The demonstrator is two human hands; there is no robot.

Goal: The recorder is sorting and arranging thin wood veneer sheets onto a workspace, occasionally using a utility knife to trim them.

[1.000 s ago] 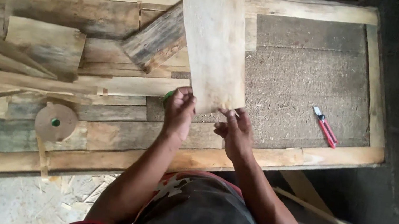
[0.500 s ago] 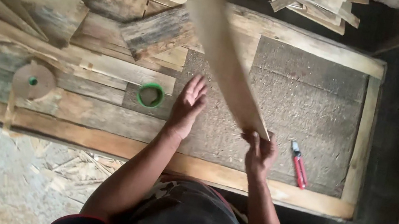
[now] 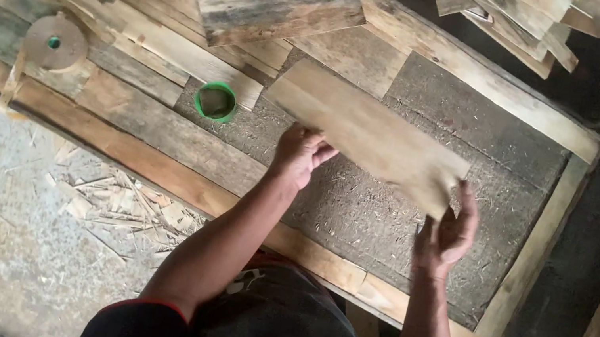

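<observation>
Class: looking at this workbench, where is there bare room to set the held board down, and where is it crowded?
Free: the grey, sawdust-strewn bench surface right of the board, bordered by the wooden frame; also the strip below the hands, left hand and right hand, toward the near frame rail. Crowded: the left side, with stacked planks, the green ring and a wooden disc.

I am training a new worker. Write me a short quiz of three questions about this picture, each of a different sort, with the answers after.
1. True or false: both hands hold the pale wooden board.
2. Which colour is the small round ring on the bench? A) red B) green C) blue
3. Which hand grips the board's end nearest the bench's right edge?

Key
1. True: the left hand is at its lower edge, the right hand at its right end.
2. B, green.
3. The right hand.
</observation>
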